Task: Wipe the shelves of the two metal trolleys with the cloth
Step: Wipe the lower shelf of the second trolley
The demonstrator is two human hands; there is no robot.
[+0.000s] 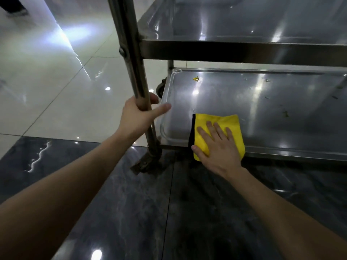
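Note:
A folded yellow cloth (231,124) with a black edge lies on the front left part of the trolley's bottom shelf (272,102). My right hand (216,147) presses flat on the cloth, fingers spread. My left hand (137,117) grips the trolley's front left upright post (131,59) low down. The middle shelf (244,25) spans the upper right of the view above the bottom one. Small specks and a yellow scrap (196,79) dot the bottom shelf toward its back and right.
The trolley stands on glossy floor, light tiles (56,91) to the left and dark marbled tiles (131,212) near me. A rusty caster bracket (148,164) sits at the foot of the post. A rear wheel (161,89) shows behind the shelf's left end.

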